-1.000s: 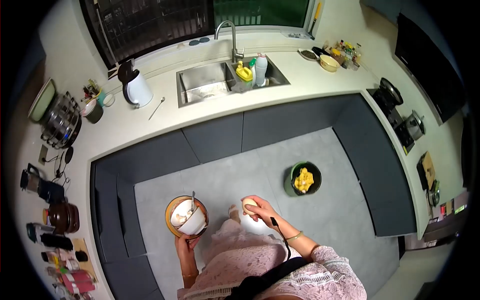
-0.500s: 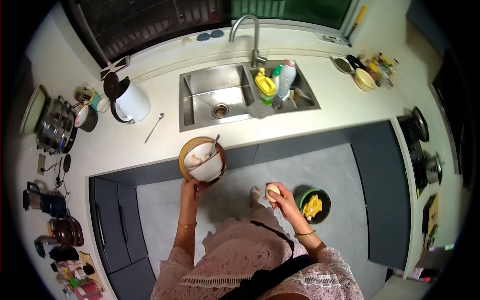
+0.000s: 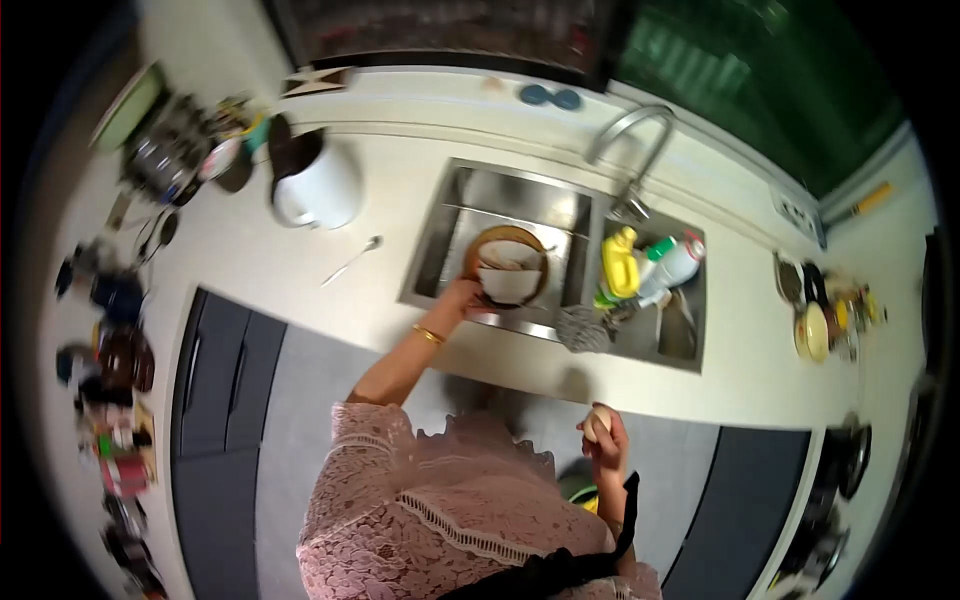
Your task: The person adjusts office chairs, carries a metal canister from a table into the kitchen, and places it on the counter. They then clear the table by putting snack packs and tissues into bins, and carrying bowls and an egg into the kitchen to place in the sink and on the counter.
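Observation:
My left hand [image 3: 462, 299] grips the near-left rim of a brown-rimmed bowl [image 3: 541, 262], which is over or in the left sink basin [image 3: 574, 215]. White bowls [image 3: 509, 286] are stacked inside it; their contents are blurred. My right hand [image 3: 606, 440] is closed around a pale egg-shaped object [image 3: 598, 424], in front of the counter's edge and below the right basin.
The right basin holds a yellow bottle [image 3: 620, 265] and a pale bottle [image 3: 680, 262], with a grey cloth [image 3: 584, 330] on the divider. A faucet [image 3: 632, 200] arches behind. Left are a white kettle [image 3: 325, 190] and a spoon [image 3: 350, 262]. A green-rimmed bin [image 3: 581, 494] is partly hidden by my right arm.
The view has moved nearer the sink. My left hand has carried the stacked bowls from above the floor to the left basin. My right hand still holds the pale object.

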`<state>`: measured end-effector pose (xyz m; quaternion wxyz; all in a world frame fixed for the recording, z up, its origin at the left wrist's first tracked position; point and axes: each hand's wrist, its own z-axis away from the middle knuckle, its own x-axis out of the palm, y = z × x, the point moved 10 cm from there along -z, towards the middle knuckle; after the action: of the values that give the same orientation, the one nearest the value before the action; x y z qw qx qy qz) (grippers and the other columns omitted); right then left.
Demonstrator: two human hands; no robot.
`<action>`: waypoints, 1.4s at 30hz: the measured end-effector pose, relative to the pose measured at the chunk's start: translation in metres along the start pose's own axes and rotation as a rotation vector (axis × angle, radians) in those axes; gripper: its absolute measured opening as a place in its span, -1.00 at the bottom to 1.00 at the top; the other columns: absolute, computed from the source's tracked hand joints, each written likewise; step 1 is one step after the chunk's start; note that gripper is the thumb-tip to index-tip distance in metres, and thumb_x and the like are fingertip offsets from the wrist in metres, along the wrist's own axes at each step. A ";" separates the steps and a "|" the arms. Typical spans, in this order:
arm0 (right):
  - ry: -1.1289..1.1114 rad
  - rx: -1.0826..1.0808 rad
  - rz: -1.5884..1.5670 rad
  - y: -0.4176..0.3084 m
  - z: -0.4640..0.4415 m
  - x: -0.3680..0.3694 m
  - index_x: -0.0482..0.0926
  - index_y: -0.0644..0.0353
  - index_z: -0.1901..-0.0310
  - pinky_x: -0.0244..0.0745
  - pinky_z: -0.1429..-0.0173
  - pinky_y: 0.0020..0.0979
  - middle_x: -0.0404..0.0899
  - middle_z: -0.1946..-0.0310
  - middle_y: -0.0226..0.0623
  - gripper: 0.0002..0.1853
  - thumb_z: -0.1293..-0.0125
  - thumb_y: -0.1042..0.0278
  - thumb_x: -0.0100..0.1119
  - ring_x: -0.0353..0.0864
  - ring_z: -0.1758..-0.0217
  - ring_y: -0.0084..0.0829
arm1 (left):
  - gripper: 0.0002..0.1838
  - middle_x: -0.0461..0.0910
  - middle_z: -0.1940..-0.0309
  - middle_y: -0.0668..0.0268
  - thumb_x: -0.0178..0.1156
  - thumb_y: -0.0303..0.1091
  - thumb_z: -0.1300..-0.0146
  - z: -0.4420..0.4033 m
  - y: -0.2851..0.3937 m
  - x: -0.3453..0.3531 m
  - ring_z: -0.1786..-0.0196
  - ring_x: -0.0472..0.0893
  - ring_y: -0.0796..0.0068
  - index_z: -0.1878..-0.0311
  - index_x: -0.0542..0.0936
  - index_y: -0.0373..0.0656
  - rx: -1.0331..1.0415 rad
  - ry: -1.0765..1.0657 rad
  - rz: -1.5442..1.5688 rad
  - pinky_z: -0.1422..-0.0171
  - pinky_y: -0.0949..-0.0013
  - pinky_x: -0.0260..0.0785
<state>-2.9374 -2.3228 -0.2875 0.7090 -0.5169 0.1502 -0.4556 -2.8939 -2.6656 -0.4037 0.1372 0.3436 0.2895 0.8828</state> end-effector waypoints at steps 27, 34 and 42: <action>0.334 0.168 0.160 -0.012 -0.070 -0.034 0.33 0.21 0.05 0.20 0.56 -0.65 0.47 0.50 -0.26 -0.71 -0.15 0.44 -0.04 0.27 0.65 -0.64 | -0.59 0.45 0.17 0.01 0.16 -0.26 0.08 -0.217 -0.112 -0.023 0.16 0.47 0.16 0.16 0.43 -0.30 0.067 -0.057 -0.685 0.09 0.25 0.35; -0.049 0.145 0.159 -0.018 -0.090 0.013 0.32 0.18 0.04 0.18 0.60 -0.65 0.47 0.47 -0.21 -0.68 -0.17 0.32 0.02 0.29 0.66 -0.61 | -0.52 0.52 0.36 0.07 0.03 -0.36 0.02 -0.236 -0.117 -0.026 0.24 0.52 0.18 0.01 0.27 -0.39 0.327 0.262 -1.209 0.14 0.21 0.36; -0.589 -0.048 0.640 -0.003 -0.103 0.153 0.29 0.26 0.10 0.26 0.53 -0.65 0.46 0.42 -0.26 -0.64 -0.08 0.37 0.11 0.36 0.54 -0.65 | -0.57 0.48 0.28 0.21 -0.02 -0.01 -0.17 0.128 -0.034 0.039 0.31 0.53 0.47 0.13 0.41 -0.23 0.285 0.001 -0.251 0.31 0.44 0.44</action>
<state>-2.9273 -2.5069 -0.2887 0.8148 -0.5686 0.1049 -0.0422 -2.8332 -2.5685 -0.3274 0.1959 0.3202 0.4524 0.8090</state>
